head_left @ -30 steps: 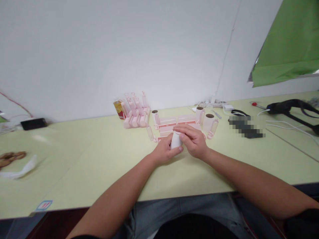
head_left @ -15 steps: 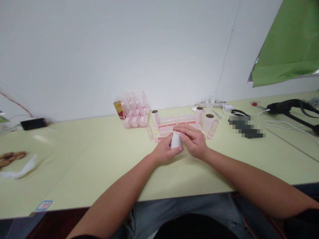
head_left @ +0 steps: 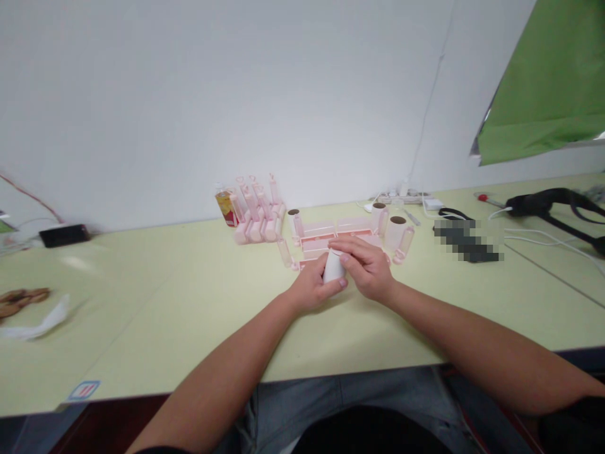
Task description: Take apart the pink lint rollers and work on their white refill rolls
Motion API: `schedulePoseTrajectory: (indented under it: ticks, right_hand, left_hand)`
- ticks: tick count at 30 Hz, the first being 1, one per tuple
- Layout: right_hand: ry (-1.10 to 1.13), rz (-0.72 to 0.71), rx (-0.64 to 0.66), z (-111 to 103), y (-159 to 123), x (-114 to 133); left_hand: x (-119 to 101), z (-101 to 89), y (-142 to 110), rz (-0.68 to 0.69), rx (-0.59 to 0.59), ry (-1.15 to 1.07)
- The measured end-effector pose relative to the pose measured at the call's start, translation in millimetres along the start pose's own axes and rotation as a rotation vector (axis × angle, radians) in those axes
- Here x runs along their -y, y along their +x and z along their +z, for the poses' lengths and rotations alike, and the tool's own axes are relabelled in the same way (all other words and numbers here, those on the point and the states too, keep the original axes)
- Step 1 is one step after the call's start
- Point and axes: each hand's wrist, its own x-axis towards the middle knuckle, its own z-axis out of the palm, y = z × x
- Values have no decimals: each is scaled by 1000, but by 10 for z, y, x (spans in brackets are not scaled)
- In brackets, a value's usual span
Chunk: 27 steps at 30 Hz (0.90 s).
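Observation:
My left hand (head_left: pixel 312 287) is wrapped around the lower part of a white paper roll (head_left: pixel 333 267), its thumb across the near side. Over the top edge of that roll lies my right hand (head_left: pixel 368 266), with its thumb and fingers closed on the rim. The roll stands slightly tilted between both hands; its far side is hidden. Just behind them are pink open boxes (head_left: pixel 319 242), partly covered by my fingers. White rolls with brown cores stand around the boxes, one of them a larger roll (head_left: pixel 396 232) at the right. Beside it leans a small pink-clear tube (head_left: pixel 404 244).
Several pink lint rollers (head_left: pixel 258 221) stand grouped near the wall, beside a yellow and red drink bottle (head_left: pixel 227 207). A black phone (head_left: pixel 64 235) and brown food pieces (head_left: pixel 21 301) lie at left. Toward the right are a power strip (head_left: pixel 401 195), white cables and a black strap (head_left: pixel 558 208).

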Motion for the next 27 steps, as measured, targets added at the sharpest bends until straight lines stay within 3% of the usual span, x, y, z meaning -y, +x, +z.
schedulePoseTrajectory:
  ticks: [27]
  right_hand:
    - [34, -30, -6, 13, -16, -29]
  left_hand:
    - [-8, 3, 6, 41, -17, -17]
